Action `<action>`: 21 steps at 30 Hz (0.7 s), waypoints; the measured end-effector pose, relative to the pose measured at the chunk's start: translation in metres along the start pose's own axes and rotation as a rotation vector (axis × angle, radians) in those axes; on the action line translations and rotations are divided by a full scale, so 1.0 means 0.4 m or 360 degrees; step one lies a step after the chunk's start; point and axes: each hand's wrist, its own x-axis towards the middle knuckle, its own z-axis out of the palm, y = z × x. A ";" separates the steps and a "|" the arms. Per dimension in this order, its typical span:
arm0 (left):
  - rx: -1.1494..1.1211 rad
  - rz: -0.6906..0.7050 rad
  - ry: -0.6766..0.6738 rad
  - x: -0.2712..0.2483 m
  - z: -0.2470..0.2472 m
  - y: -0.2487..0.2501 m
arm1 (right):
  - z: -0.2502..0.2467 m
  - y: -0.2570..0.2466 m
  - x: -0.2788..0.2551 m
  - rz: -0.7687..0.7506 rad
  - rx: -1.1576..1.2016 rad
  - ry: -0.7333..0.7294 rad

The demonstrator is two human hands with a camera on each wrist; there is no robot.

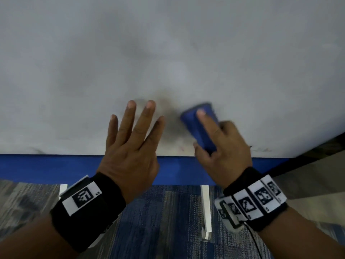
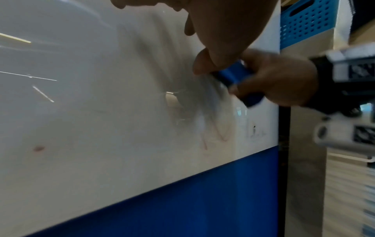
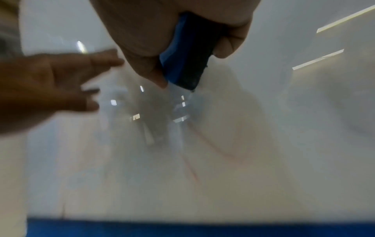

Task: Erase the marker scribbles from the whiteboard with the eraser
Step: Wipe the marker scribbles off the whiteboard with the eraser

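Whiteboard: large white surface with a blue lower band, grey smears near its bottom edge.
Left hand: fingers spread wide, flat against the board, holding nothing.
Right hand: grips the eraser, index finger along its back.
Eraser: blue, pressed on the board just beside the left hand.
Scribbles: faint red loops below the eraser.

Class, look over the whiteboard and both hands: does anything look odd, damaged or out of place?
Nothing is damaged. The whiteboard carries a grey smear beside the eraser in the right hand, and faint red loops remain near the bottom edge. The left hand lies flat on the board.
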 end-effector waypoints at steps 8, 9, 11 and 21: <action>0.0222 0.0075 -0.0047 0.049 0.018 0.004 | 0.072 0.104 -0.150 0.0217 -0.0266 -0.0704; 0.0231 0.0082 -0.0056 0.049 0.021 0.003 | 0.068 0.113 -0.162 0.0259 -0.0293 -0.0732; 0.0234 0.0077 -0.0058 0.048 0.025 0.001 | 0.055 0.106 -0.144 0.0252 -0.0232 -0.0469; 0.0208 0.0054 -0.0010 0.042 0.038 0.009 | 0.115 0.133 -0.194 0.0320 -0.0124 -0.0657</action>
